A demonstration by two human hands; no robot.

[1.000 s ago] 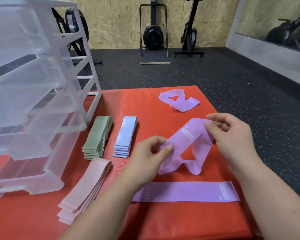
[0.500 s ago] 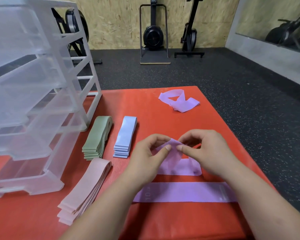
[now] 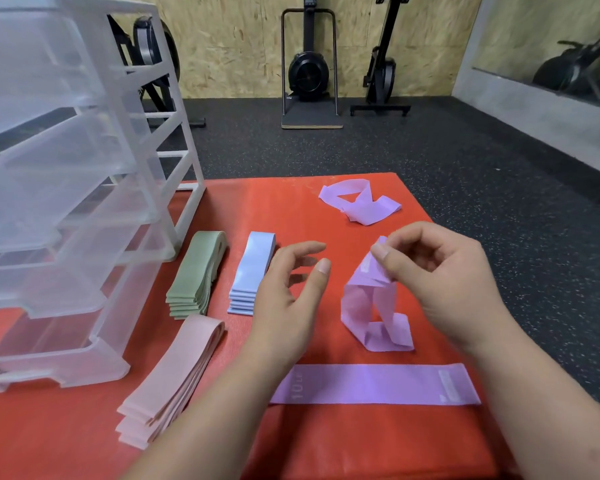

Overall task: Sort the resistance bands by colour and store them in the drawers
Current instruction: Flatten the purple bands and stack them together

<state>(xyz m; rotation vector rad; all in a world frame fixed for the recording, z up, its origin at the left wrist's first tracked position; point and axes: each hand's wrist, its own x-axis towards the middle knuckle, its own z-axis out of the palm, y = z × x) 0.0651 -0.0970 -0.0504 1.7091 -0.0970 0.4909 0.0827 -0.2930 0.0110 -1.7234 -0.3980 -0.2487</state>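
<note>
Right hand (image 3: 444, 282): pinches the top of a twisted purple band (image 3: 374, 306), whose lower fold rests on the red mat (image 3: 291, 202).
Left hand (image 3: 288, 299): fingers spread, holding nothing, just left of that band.
Flat purple band (image 3: 374, 384): lies crosswise, nearest the person.
Crumpled purple band (image 3: 359, 201): far side of mat.
Stacks: green (image 3: 196, 275), blue (image 3: 252, 271), pink (image 3: 174, 375).
Drawer unit (image 3: 66, 188): at left, drawers pulled out.

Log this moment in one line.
right hand: pinching twisted purple band | left hand: open, empty | drawers: no bands visible
</note>
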